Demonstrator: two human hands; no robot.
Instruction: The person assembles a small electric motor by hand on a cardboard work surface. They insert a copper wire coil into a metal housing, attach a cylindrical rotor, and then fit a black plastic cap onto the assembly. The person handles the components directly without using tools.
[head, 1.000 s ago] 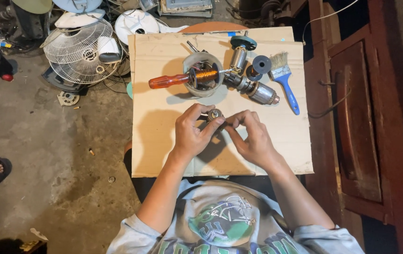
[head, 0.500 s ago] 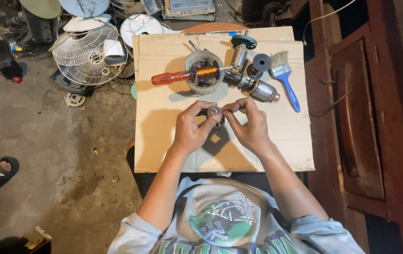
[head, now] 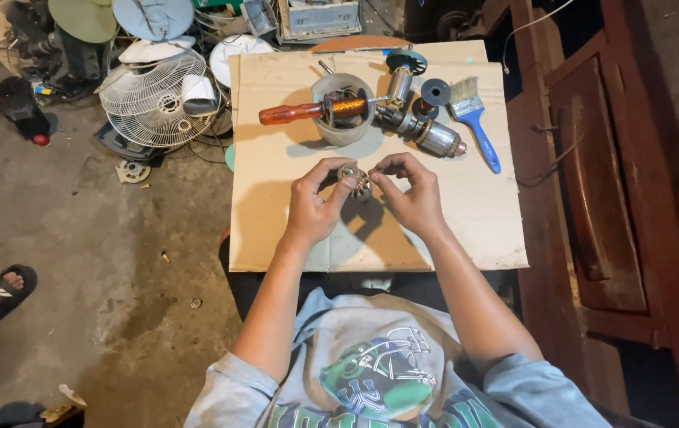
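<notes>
1. Gripping, between both hands above the middle of a cardboard sheet (head: pixel 450 230): small round metal part (head: pixel 354 180), possibly a motor piece, too small to make out in detail.
2. Left hand (head: pixel 313 204): fingers curled, thumb and fingertips pinched on the left side of the part.
3. Right hand (head: pixel 411 194): fingers curled, fingertips pinched on the right side of the same part.
4. Lying farther back on the cardboard: screwdriver with orange-red handle (head: pixel 290 113), shaft laid across a grey round housing with copper windings (head: pixel 344 108).
5. Lying just right of the housing: metal armature (head: pixel 427 135), dark round spool (head: pixel 435 91), teal-capped cylindrical piece (head: pixel 403 70).
6. Lying near the right edge of the cardboard: paintbrush with blue handle (head: pixel 478 127), bristles pointing away.
7. Resting on the concrete floor, left of the cardboard: white wire fan guard (head: pixel 149 99) among other fan parts.
8. Showing at the lower left edge: another person's foot in a black sandal (head: pixel 3 292).
9. Standing to the right: dark red wooden furniture (head: pixel 617 198).
</notes>
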